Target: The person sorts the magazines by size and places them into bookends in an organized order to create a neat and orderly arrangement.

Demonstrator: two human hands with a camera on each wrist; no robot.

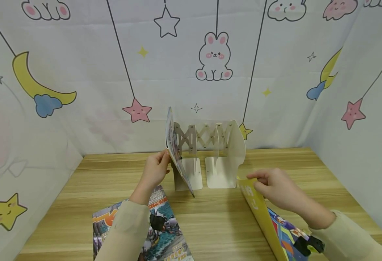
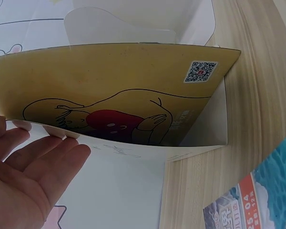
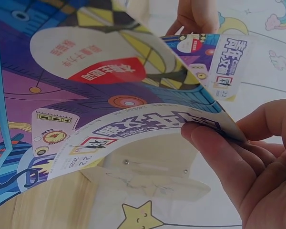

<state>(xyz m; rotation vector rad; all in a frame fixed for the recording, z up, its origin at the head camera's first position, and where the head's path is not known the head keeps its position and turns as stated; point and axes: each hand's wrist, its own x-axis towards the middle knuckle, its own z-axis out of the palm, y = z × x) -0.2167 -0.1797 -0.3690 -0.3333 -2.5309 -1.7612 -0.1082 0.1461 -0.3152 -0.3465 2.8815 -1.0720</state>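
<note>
Left hand [image 1: 153, 170]: centre, fingers touching bookend rack [image 1: 221, 177]; can't tell if they pinch anything.
Upright magazine [image 2: 133, 71]: mid-frame, inside rack's left panel.
Right hand [image 1: 280, 190]: pinching yellow-backed magazine [image 1: 259, 203], lower right.
Other magazines [image 1: 168, 239]: lower left.

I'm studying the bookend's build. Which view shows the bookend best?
The head view: most of the bookend, including its crossed struts, shows, though a magazine hides some. The left wrist shows panels close up, cropped; the right wrist shows only part, behind another magazine.
</note>
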